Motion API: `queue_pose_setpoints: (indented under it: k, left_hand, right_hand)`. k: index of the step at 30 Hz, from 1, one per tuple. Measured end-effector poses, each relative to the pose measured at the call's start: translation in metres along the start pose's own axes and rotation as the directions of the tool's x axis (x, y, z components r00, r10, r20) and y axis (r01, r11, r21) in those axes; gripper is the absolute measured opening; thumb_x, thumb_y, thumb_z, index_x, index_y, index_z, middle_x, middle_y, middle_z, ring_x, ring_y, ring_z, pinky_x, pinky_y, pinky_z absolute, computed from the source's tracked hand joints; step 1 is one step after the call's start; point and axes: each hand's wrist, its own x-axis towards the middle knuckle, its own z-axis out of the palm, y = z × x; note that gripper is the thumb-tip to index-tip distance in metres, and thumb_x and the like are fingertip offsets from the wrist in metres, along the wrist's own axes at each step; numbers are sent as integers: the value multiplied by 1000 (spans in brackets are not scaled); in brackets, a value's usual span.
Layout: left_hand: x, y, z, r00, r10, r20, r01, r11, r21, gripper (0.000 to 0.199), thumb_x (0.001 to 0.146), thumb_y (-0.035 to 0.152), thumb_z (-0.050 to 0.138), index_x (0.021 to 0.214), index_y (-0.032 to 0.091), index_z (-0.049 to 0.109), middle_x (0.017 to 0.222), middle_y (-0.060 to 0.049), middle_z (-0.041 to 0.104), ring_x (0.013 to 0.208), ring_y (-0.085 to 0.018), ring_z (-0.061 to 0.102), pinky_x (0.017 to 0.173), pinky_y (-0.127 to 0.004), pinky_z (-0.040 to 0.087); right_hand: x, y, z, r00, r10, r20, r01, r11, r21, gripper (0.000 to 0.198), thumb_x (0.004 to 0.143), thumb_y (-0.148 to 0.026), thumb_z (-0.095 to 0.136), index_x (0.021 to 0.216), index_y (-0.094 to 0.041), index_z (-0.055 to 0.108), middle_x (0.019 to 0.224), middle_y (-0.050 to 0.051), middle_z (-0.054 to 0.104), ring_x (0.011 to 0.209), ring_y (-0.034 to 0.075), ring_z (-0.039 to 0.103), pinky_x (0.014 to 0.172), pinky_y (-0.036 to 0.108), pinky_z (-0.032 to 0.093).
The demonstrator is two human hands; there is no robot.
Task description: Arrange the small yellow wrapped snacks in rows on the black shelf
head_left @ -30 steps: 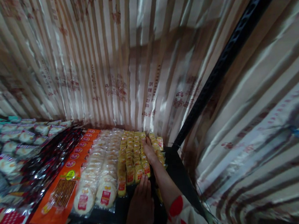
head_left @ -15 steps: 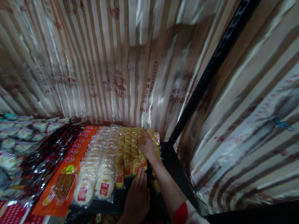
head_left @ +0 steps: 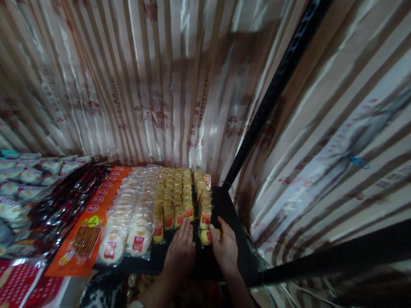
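My left hand (head_left: 181, 252) lies with fingers stretched out, its tips against the front of the small yellow wrapped snack cakes (head_left: 176, 196) standing in tight rows on the dark shelf (head_left: 228, 210). To its right is a separate row of the same cakes (head_left: 204, 203), with a narrow gap between. At the front end of that row, my right hand (head_left: 226, 247) has its thumb and fingers around a yellow snack cake (head_left: 205, 237), whose right part is partly hidden by the thumb. Left of the yellow rows stand two rows of clear-wrapped round white rice crackers (head_left: 139, 239).
An orange pretzel-stick bag (head_left: 86, 240) lies left of the crackers, then dark shiny packets (head_left: 66, 198) and white packets (head_left: 10, 204). A red bag (head_left: 14, 287) is at the lower left. A black metal post (head_left: 259, 104) rises at the shelf corner before striped sheeting (head_left: 153, 71).
My right hand has come back from the top of the yellow rows to the front of the rightmost row. A gap now shows beside that row. My left hand stays at the fronts.
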Motion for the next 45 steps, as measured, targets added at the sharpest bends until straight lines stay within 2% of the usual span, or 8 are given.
queue_pose_setpoints:
  k: [7,13,16,21,27,32,36,45]
  left_hand:
    - [0,0,3,1000,-16,26,16,1000,-1,47,87,21,30,130,4,38,142,-17,32,135,-24,21,101,-38,37]
    - [0,0,4,997,-46,61,48,999,-21,48,86,19,31,132,7,36,143,-15,30,135,-24,22,101,-39,37]
    - [0,0,6,997,-48,66,49,999,-19,49,85,18,31,133,7,35,144,-16,29,135,-24,20,102,-40,36]
    - [1,0,4,998,-27,61,28,999,-24,49,86,19,31,133,6,35,143,-16,30,135,-24,20,102,-40,35]
    - [-2,-2,-1,999,33,42,-32,999,-29,46,85,16,33,130,6,40,142,-15,33,135,-26,20,102,-38,36]
    - [-1,-1,7,999,42,29,-40,998,-41,47,82,11,33,129,11,44,137,-11,42,130,-23,34,96,-35,41]
    - [12,6,14,999,-42,-20,40,997,-64,45,83,13,33,124,12,50,131,-10,49,123,-23,43,97,-37,42]
    - [19,24,26,1000,-21,-23,20,998,-63,50,84,13,30,133,9,37,138,-14,40,126,-25,39,96,-40,41]
  right_hand:
    - [30,-20,3,975,-6,221,51,979,-197,55,82,-38,44,126,-5,46,121,18,56,114,27,51,93,35,41]
    - [45,-38,12,931,69,357,-45,996,-75,52,80,-30,46,130,-15,42,111,11,64,100,23,62,84,31,47]
    - [47,-40,19,936,83,341,-103,994,41,53,78,-27,47,130,-17,42,114,9,63,103,21,60,88,31,46]
    - [44,-36,33,972,30,232,-64,988,143,51,77,-28,45,126,-16,48,112,9,64,103,22,59,90,33,45]
    - [43,-30,34,985,-97,140,103,994,-34,44,76,-31,46,116,-17,60,101,12,64,100,27,56,91,41,41]
    - [47,-28,32,986,-47,157,48,999,-3,43,74,-29,49,115,-23,61,89,8,61,81,22,59,76,33,48]
    - [47,-28,33,992,-52,116,40,994,103,42,73,-28,48,112,-20,62,90,9,61,82,22,60,79,33,48]
    - [55,-17,27,983,-26,180,-28,956,293,35,74,-33,47,101,-21,67,94,7,67,86,20,63,83,34,49]
